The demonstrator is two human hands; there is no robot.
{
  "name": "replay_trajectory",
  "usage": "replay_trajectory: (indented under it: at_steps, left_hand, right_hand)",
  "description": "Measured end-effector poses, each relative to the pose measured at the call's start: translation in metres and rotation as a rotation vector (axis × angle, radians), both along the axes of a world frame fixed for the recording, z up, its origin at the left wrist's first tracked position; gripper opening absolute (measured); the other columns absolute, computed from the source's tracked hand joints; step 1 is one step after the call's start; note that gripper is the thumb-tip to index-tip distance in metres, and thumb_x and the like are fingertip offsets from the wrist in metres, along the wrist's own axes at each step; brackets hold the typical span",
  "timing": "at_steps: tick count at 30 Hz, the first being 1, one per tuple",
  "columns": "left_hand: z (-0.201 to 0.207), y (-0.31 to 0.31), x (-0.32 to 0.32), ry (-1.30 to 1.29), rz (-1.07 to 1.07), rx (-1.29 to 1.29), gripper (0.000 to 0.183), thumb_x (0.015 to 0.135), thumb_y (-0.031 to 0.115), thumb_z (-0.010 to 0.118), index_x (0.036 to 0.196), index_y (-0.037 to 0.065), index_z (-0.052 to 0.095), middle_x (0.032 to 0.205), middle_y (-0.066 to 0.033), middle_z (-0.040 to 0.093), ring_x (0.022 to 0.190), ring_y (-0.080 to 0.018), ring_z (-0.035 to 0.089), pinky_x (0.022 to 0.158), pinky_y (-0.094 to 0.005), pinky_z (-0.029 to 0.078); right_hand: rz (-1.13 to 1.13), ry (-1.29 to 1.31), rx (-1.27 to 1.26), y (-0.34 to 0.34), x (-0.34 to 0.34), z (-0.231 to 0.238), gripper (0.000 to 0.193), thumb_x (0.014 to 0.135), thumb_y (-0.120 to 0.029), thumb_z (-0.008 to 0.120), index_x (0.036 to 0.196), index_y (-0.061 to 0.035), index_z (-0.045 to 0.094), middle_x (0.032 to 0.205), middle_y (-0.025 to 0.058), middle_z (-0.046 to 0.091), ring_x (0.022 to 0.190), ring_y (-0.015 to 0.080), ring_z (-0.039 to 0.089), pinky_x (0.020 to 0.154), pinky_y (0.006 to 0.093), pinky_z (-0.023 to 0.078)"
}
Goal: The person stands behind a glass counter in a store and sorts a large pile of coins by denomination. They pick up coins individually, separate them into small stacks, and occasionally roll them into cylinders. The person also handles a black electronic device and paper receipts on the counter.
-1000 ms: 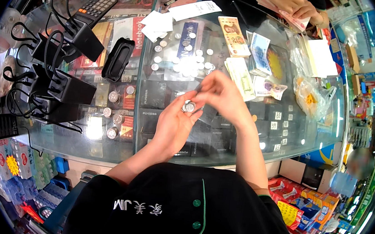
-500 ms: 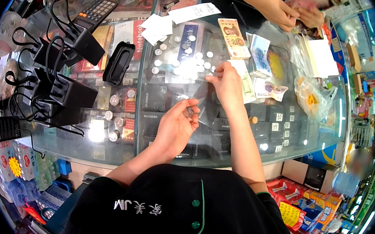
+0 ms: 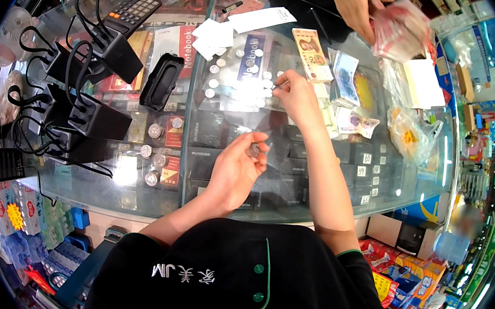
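Observation:
My left hand [image 3: 237, 168] is cupped palm up over the glass counter, with a few silver coins [image 3: 253, 150] held in its curled fingers. Farther forward, my right hand [image 3: 299, 102] pinches thumb and fingertips together at the right edge of a scatter of silver coins [image 3: 213, 83]; whether a coin is between the fingertips is hidden. Bright glare covers part of the scatter. To the right of that hand lie an orange banknote stack [image 3: 312, 56], a blue banknote stack [image 3: 345, 80], greenish notes [image 3: 328, 119] and a purplish note [image 3: 357, 123].
Across the counter, another person's hand [image 3: 352, 8] holds a blurred bundle of pinkish banknotes [image 3: 400, 30]. Black corded devices [image 3: 100, 118], a calculator [image 3: 132, 13] and a black tray [image 3: 162, 82] stand left. Small coin stacks [image 3: 155, 131] sit nearer. A plastic bag [image 3: 412, 132] lies right.
My right hand has shifted slightly, its fingertips now closer together at the coins. My left hand stays cupped. The other person's pinkish notes have come lower and fuller into view.

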State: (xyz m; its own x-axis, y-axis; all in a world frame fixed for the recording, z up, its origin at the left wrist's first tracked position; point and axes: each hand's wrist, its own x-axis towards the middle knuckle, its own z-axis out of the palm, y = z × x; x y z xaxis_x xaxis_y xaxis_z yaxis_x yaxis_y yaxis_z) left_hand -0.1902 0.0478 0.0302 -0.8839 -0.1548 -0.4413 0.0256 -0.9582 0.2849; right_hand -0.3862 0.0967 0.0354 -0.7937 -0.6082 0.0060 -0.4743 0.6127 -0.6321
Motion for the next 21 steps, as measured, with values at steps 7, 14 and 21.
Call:
replay_trajectory:
  at_steps: [7,14,21]
  left_hand:
    - [0.003,0.000,0.002,0.026,0.028,0.003,0.027,0.100,0.024,0.044,0.111,0.002,0.054,0.095,-0.0050,0.054,0.080,-0.0132,0.049,0.073,-0.0271,0.040]
    - [-0.004,0.001,0.003,0.048,0.032,0.014,0.028,0.100,0.026,0.043,0.114,0.004,0.054,0.101,-0.0055,0.054,0.095,-0.0173,0.051,0.082,-0.0304,0.039]
    - [0.000,-0.004,-0.003,0.055,0.081,0.020,0.035,0.101,0.027,0.042,0.122,0.000,0.047,0.117,-0.0107,0.051,0.116,-0.0246,0.050,0.096,-0.0364,0.038]
  right_hand:
    - [-0.005,-0.171,-0.115,0.014,-0.014,0.001,0.017,0.073,-0.002,0.071,0.085,-0.0012,0.060,0.074,0.0091,0.064,0.070,0.0209,0.063,0.066,0.0326,0.048]
    - [-0.037,-0.184,0.021,0.022,-0.015,0.003,0.025,0.072,-0.002,0.072,0.094,-0.0014,0.060,0.074,0.0085,0.063,0.071,0.0208,0.062,0.067,0.0334,0.048]
    - [0.017,-0.039,0.018,0.018,-0.008,0.004,0.017,0.072,0.000,0.071,0.082,0.0001,0.057,0.074,0.0086,0.061,0.070,0.0216,0.061,0.067,0.0337,0.048]
